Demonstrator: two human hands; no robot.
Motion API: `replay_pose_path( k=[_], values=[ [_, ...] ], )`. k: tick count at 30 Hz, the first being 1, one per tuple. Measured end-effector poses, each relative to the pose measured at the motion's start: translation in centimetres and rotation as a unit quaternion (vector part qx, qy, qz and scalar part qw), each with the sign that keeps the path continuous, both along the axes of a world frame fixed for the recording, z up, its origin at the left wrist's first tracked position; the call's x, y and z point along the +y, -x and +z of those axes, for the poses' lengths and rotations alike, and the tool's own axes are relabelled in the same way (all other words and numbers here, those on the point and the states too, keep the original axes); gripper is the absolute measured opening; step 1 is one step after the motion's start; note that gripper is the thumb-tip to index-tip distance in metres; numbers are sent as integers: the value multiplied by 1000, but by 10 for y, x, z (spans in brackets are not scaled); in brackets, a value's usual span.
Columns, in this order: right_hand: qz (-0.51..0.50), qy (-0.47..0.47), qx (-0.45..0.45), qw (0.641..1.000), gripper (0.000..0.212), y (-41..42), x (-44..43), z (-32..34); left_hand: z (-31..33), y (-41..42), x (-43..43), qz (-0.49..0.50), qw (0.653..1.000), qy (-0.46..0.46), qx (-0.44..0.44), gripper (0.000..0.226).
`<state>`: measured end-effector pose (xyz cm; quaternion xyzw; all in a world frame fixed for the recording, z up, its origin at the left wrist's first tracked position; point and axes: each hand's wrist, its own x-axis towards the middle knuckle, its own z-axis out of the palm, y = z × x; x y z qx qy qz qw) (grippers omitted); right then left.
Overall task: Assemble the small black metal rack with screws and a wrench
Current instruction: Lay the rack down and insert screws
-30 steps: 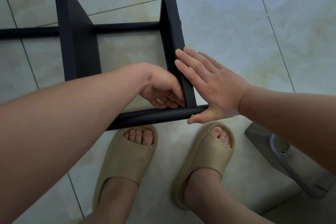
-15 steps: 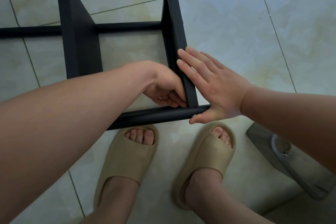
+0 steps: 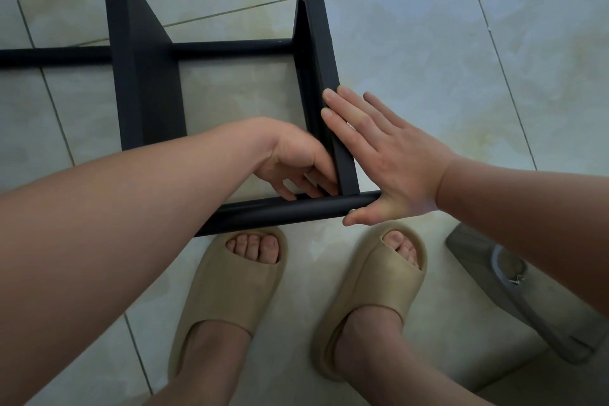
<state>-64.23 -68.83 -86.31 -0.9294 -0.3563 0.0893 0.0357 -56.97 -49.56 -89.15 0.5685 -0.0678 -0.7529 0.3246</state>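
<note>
Left hand: the left hand reaches inside the frame with its fingers curled at the near right corner joint; whether they grip anything I cannot tell.
Right hand: the right hand lies flat with straight fingers on the outer face of the right crossbar, thumb against the end of the near tube.
Rack: the black rack lies on the tiled floor, just beyond the feet.
Near side: two beige slippers on the feet.
Near right: a grey object on the floor.

Matt black metal rack, glossy pale floor tiles, smooth matt beige foam-like slippers
</note>
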Motion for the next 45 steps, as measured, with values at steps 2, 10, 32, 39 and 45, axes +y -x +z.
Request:
replay_pose_path(
  k=[2, 10, 32, 39, 45],
  values=[
    [1, 5, 1, 1000, 129, 0, 0, 0, 0, 0, -2, -4, 1000, -12, -8, 18],
    [4, 10, 4, 1000, 130, 0, 1, 0, 3, 0, -7, 9, 1000, -21, -20, 14],
    [3, 9, 4, 1000, 129, 0, 2, 3, -1, 4, -2, 53, 998, 15, 7, 17],
    [3, 6, 8, 1000, 129, 0, 2, 4, -6, 13, 3, 116, 991, 72, 12, 23],
    [3, 9, 10, 1000, 129, 0, 2, 3, -8, 22, 6, 152, 982, 114, 13, 20]
  ],
)
